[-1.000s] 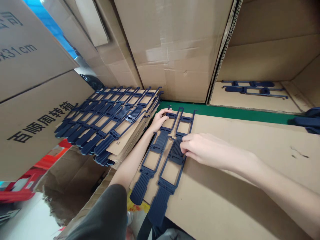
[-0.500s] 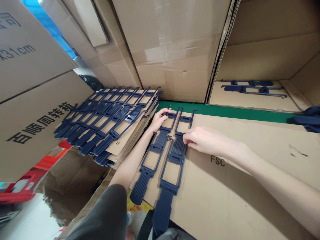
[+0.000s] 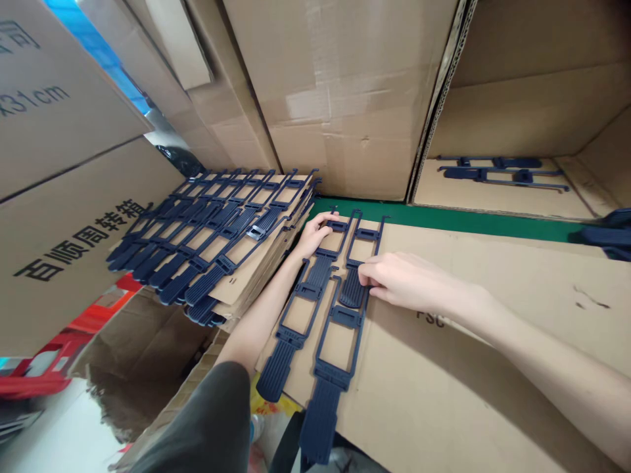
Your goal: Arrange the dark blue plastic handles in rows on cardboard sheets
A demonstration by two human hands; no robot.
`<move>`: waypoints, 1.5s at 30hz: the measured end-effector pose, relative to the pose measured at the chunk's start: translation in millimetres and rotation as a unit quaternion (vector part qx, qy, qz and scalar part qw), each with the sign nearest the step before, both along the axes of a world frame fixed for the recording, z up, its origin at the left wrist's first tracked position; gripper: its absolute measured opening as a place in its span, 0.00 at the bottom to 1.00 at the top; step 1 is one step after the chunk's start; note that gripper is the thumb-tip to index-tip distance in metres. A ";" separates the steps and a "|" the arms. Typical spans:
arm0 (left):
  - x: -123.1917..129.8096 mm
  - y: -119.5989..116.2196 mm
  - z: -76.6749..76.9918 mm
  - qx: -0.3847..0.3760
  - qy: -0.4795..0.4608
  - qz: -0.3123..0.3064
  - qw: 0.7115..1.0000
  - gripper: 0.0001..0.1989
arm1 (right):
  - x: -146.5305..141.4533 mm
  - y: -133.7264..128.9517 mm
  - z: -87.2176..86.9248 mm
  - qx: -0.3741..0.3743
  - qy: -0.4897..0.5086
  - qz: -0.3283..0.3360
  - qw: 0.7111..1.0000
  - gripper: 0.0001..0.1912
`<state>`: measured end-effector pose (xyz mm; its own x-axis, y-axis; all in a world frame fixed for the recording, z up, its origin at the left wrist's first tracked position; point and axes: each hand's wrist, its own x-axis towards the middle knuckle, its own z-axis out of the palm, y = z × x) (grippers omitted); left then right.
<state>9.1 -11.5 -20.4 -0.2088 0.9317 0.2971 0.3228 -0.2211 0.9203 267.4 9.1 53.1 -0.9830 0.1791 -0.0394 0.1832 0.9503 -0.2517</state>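
Several dark blue plastic frame-shaped pieces with ribbed tabs lie in two columns on a flat cardboard sheet (image 3: pixel 473 368). My left hand (image 3: pixel 315 235) is at the far end of the upper left plastic piece (image 3: pixel 322 268), thumb and fingers closed at its edge. My right hand (image 3: pixel 392 279) pinches the side of the ribbed tab on the upper right plastic piece (image 3: pixel 351 286); its fingertips are partly hidden. That tab's rounded end overlaps the top of the lower right plastic piece (image 3: pixel 323 410). The lower left plastic piece (image 3: pixel 276 371) lies beside it.
On the left, a stack of cardboard sheets (image 3: pixel 241 289) carries rows of similar plastic pieces (image 3: pixel 197 243). Large cartons (image 3: pixel 340 98) stand behind the green table surface (image 3: pixel 389 211). An open carton (image 3: pixel 517 112) at right holds more pieces (image 3: pixel 503 176). A torn carton (image 3: pixel 142 361) is below left.
My right hand has shifted very slightly left. The upper right piece's rounded tab end now shows distinctly over the lower piece. My left hand stays in place.
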 end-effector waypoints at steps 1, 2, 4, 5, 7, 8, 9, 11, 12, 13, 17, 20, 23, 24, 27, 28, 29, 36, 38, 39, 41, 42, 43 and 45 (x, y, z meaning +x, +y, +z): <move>0.0 0.0 0.1 0.000 0.000 0.000 1.000 0.14 | 0.1 0.0 -0.8 0.002 0.000 -0.004 1.000 0.04; -0.1 0.1 0.2 0.000 0.000 0.000 1.000 0.14 | 0.1 0.1 -1.6 0.004 0.001 -0.007 1.000 0.04; -0.1 0.2 0.1 -0.001 -0.001 -0.001 1.000 0.14 | 0.1 0.3 -3.0 0.003 0.006 -0.014 1.000 0.05; -0.1 0.3 0.0 -0.002 -0.002 -0.001 1.000 0.14 | -0.1 0.4 -3.6 0.002 0.008 -0.018 1.000 0.06; 0.2 0.3 -0.1 -0.003 -0.003 -0.001 1.000 0.14 | -0.6 0.6 -4.7 -0.005 0.012 -0.028 1.000 0.07; 0.3 0.3 -0.1 -0.004 -0.003 -0.001 1.000 0.14 | -1.0 0.7 -5.3 -0.009 0.014 -0.032 0.999 0.08; 0.5 0.3 -0.1 -0.004 -0.003 0.000 1.000 0.14 | -1.4 1.0 -6.1 -0.014 0.017 -0.035 0.999 0.09; 0.9 0.1 0.0 -0.004 -0.003 0.001 1.000 0.14 | -2.2 1.4 -8.1 -0.021 0.023 -0.042 0.999 0.10; 1.0 0.1 0.1 -0.004 -0.003 0.002 1.000 0.14 | -2.4 1.6 -9.3 -0.024 0.027 -0.045 0.998 0.10; 1.1 0.0 0.2 -0.004 -0.003 0.003 1.000 0.14 | -2.6 1.7 -10.4 -0.025 0.030 -0.049 0.998 0.10; 1.3 -0.1 0.5 -0.005 -0.003 0.004 1.000 0.14 | -3.8 1.3 -13.1 -0.032 0.039 -0.067 0.996 0.10; 1.5 -0.2 0.9 -0.006 -0.004 0.005 1.000 0.14 | -5.2 0.9 -12.4 -0.035 0.043 -0.072 0.996 0.09; 1.6 -0.6 1.2 -0.006 -0.004 0.004 1.000 0.14 | -5.9 0.6 -11.0 -0.031 0.040 -0.077 0.996 0.08; 1.5 -0.7 1.2 -0.006 -0.003 0.004 1.000 0.14 | -5.8 0.2 -10.6 -0.030 0.038 -0.080 0.996 0.08; 1.1 -0.9 0.9 -0.006 -0.003 0.005 1.000 0.15 | -5.2 -1.7 -9.0 -0.025 0.032 -0.084 0.996 0.09; 1.0 -0.8 0.7 -0.006 -0.002 0.005 1.000 0.15 | -4.8 -2.2 -7.9 -0.023 0.030 -0.083 0.996 0.09; 0.8 -0.6 0.5 -0.006 -0.001 0.006 1.000 0.15 | -4.2 -2.2 -6.3 -0.023 0.026 -0.082 0.996 0.10; -1.5 2.0 -2.3 -0.005 0.000 0.009 1.000 0.15 | 18.1 33.8 32.0 -0.067 0.027 -0.117 0.991 0.09; -2.2 2.5 -2.1 -0.005 0.000 0.010 1.000 0.15 | 37.5 59.6 46.4 -0.064 0.065 -0.173 0.981 0.11; -2.5 2.7 -1.7 -0.005 -0.001 0.011 1.000 0.16 | 50.0 74.6 51.7 -0.054 0.088 -0.215 0.971 0.12; -2.6 2.8 -0.3 -0.006 -0.002 0.013 1.000 0.15 | 80.1 106.7 56.0 -0.012 0.129 -0.321 0.938 0.13; -2.5 2.7 0.6 -0.007 -0.003 0.013 1.000 0.15 | 96.7 123.2 54.6 0.016 0.126 -0.387 0.913 0.13; -2.2 2.5 1.5 -0.009 -0.003 0.014 1.000 0.15 | 113.7 139.3 50.9 0.042 0.106 -0.443 0.889 0.13; -1.5 2.1 3.6 -0.011 -0.003 0.015 1.000 0.15 | 146.3 168.5 38.2 0.086 0.058 -0.531 0.841 0.15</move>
